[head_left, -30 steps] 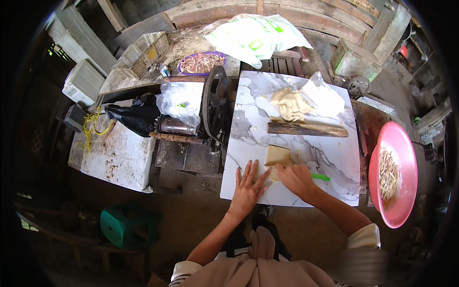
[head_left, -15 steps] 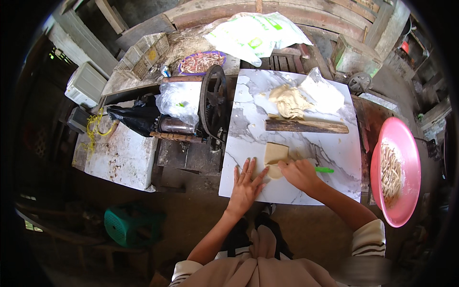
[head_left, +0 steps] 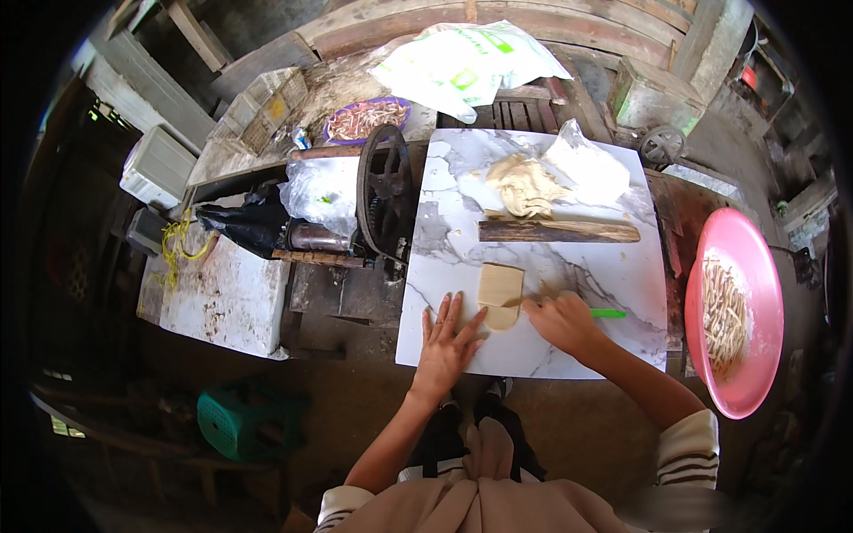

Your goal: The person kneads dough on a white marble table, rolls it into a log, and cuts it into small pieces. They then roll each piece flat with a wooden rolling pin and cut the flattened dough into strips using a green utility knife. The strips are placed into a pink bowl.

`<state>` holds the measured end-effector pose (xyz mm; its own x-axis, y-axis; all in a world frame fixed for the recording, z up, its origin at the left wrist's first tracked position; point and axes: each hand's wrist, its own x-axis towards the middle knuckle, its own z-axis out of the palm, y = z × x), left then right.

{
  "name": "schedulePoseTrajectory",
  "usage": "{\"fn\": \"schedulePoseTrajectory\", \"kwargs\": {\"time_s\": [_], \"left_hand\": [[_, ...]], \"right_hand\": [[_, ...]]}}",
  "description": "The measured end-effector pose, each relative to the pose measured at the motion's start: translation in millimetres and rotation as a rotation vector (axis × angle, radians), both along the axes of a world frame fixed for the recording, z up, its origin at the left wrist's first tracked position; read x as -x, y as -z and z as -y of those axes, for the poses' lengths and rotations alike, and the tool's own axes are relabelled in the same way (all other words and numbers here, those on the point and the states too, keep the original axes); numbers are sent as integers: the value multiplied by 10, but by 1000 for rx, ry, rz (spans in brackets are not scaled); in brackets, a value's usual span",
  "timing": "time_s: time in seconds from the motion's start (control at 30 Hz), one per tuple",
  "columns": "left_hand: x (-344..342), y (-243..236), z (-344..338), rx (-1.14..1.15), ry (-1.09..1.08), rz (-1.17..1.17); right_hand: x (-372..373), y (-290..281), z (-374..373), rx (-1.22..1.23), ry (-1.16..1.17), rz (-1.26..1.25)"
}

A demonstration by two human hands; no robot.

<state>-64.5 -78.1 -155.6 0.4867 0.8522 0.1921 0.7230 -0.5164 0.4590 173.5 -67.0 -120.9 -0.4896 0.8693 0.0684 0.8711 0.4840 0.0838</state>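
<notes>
A flat sheet of dough [head_left: 501, 284] lies on the marbled white board [head_left: 426, 342], with a line parting it from a smaller rounded piece of dough [head_left: 502, 319] on its near side. My left hand [head_left: 447, 348] rests on the board with fingers spread, its thumb side at the left edge of the dough. Just right of the dough, my right hand [head_left: 562, 324] is closed around a knife [head_left: 608, 313]. The knife's bright green end sticks out to the right; the rest is mostly hidden by my fingers.
Beyond the dough lie a wooden bar [head_left: 560, 232], a dough lump [head_left: 524, 185] and a white plastic bag [head_left: 591, 169]. A machine's large wheel [head_left: 365, 197] borders the board on the left. A pink basin [head_left: 755, 346] of pale strips stands right, a green stool [head_left: 229, 422] lower left.
My right hand has drawn slightly back from the dough, uncovering its right side. The line between the two pieces now shows. The whole view has shifted a little.
</notes>
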Motion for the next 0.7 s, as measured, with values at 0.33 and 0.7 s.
{"fn": "schedulePoseTrajectory", "kwargs": {"time_s": [0.33,0.7], "left_hand": [[-96,-37,-110,-14,44,233],[-137,-80,-732,-451,591,140]], "right_hand": [[-529,21,283,3,108,-74],[-717,24,349,-148,356,-213]]}}
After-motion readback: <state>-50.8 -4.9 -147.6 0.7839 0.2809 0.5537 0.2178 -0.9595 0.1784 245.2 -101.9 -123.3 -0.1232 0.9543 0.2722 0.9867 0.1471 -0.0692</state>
